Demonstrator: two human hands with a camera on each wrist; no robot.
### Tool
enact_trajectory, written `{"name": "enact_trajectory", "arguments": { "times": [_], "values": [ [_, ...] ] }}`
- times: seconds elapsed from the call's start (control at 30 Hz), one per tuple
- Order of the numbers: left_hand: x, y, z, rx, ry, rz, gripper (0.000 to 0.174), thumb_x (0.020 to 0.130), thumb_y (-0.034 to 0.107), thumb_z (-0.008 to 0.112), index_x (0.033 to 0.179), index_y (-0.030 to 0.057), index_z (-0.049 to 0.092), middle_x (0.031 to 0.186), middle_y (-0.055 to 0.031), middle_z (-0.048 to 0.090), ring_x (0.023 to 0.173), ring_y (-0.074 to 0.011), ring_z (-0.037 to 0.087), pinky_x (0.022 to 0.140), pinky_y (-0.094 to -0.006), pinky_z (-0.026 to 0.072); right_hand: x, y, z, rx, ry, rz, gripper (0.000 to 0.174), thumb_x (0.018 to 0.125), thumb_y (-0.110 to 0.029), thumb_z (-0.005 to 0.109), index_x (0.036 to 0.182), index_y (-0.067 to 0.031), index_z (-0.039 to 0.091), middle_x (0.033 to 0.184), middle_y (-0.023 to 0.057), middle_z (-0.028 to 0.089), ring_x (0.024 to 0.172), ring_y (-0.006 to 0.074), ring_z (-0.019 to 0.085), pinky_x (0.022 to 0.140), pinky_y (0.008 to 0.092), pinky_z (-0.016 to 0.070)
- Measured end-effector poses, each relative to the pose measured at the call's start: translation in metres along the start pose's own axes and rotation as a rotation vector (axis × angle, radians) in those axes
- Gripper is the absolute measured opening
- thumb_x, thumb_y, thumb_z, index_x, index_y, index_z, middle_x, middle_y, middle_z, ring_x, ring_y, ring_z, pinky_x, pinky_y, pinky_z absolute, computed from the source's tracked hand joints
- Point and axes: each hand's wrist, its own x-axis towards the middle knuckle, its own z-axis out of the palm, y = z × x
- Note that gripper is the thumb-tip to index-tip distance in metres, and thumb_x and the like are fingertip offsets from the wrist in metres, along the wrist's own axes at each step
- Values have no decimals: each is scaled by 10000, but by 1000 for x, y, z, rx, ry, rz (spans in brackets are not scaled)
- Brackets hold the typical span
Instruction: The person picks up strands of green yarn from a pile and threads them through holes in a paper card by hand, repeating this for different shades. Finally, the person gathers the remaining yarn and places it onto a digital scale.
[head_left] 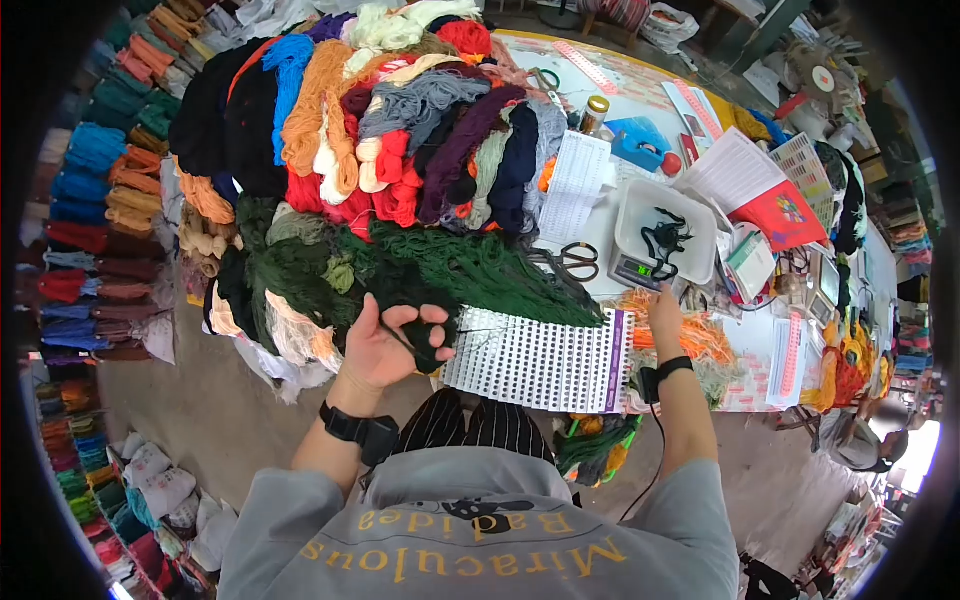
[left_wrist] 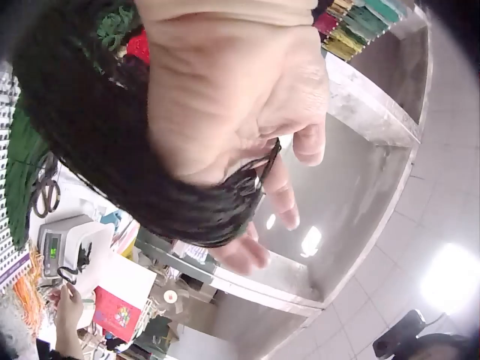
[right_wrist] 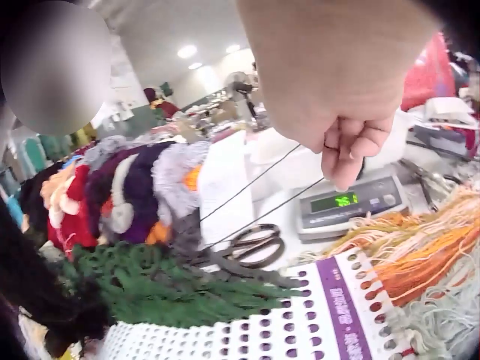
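Observation:
My left hand (head_left: 378,350) holds a very dark green, nearly black skein of yarn (left_wrist: 97,142), which loops thickly across the palm and fingers. In the right wrist view my right hand (right_wrist: 352,146) has curled fingers pinching dark yarn strands (right_wrist: 251,185) just above the display of a digital scale (right_wrist: 349,200). These strands stretch away toward the left. On the scale sits a white plastic tub (head_left: 697,262) with a small tangle of dark yarn (head_left: 668,238) inside, part of it hanging over the front rim.
Green yarn (head_left: 500,275) lies across a white punched card (head_left: 540,365) at the table edge. Black-handled scissors (head_left: 578,262) rest left of the scale. Many coloured skeins (head_left: 400,110) are heaped at the left; orange yarn (head_left: 700,338) lies beside my right wrist.

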Motion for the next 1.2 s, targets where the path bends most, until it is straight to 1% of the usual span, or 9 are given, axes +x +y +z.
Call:
{"name": "enact_trajectory", "arguments": {
  "times": [0.27, 0.47, 0.6, 0.67, 0.87, 1.0, 1.07, 1.13, 1.2],
  "values": [
    [-5, 1, 20, -73, 304, 11, 634, 970, 586, 263, 1109, 93, 637, 917, -89, 447, 680, -173, 374, 589, -284, 346, 56, 29, 46, 19, -152, 62, 403, 903, -284, 529, 1252, -86, 486, 992, 233, 652, 948, 411, 615, 778, 514, 467],
    [-1, 11, 9, 88, 476, 28, 547, 996, 500, 318, 924, 62, 636, 667, -27, 375, 499, -103, 305, 430, -223, 264, 59, 67, 58, 211, -264, 112, 277, 887, -330, 563, 948, -64, 607, 878, 191, 664, 858, 370, 638, 707, 451, 484],
    [0, 11, 2, 374, 500, -7, 501, 998, 437, 383, 986, 1, 630, 680, -25, 464, 451, -61, 296, 419, -203, 242, -10, -27, -56, 276, -285, -19, 273, 897, -282, 562, 792, -31, 544, 702, 175, 596, 756, 329, 629, 631, 427, 464],
    [13, 10, 19, 468, 654, -69, 318, 956, 242, 549, 1118, -23, 615, 677, -13, 540, 461, -26, 350, 426, -185, 258, -56, -87, -94, 113, -88, -436, 203, 864, -241, 615, 823, -46, 576, 742, 148, 579, 766, 316, 621, 632, 410, 466],
    [13, 11, 63, 788, 229, -284, 501, 779, -49, 593, 1269, 53, 568, 805, 59, 601, 562, 14, 365, 491, -163, 283, -211, -301, -222, 280, -188, -859, 145, 786, -118, 683, 864, -54, 579, 1069, 100, 501, 841, 288, 607, 692, 403, 492],
    [-11, 25, 45, 861, 96, -328, 297, 817, 4, 607, 1109, 29, 659, 728, 37, 590, 561, 8, 410, 480, -163, 300, -223, -335, -236, 369, 163, -986, 195, 776, -33, 658, 922, -25, 529, 1096, 154, 487, 880, 340, 592, 772, 401, 483],
    [-28, 40, 25, 855, 218, -313, 201, 846, 30, 597, 1028, 13, 679, 731, 15, 606, 536, 0, 422, 454, -173, 290, -227, -336, -249, 576, 91, -926, 165, 847, -110, 638, 927, -23, 523, 1069, 136, 512, 953, 314, 575, 811, 408, 471],
    [-44, 50, 14, 848, 251, -283, 186, 871, 61, 587, 1028, 5, 670, 780, -5, 638, 496, -5, 398, 436, -180, 267, -234, -337, -253, 1886, -349, -247, 199, 938, -230, 564, 911, -44, 500, 961, 76, 536, 887, 217, 540, 763, 366, 460],
    [-57, 62, 5, 841, 382, -269, 218, 894, 114, 580, 1074, 12, 649, 834, -25, 668, 465, -7, 375, 431, -169, 266, -214, -299, -225, 2279, -549, -221, 262, 977, -323, 499, 896, -75, 474, 836, 18, 511, 726, 139, 467, 697, 295, 418]
  ]
}}
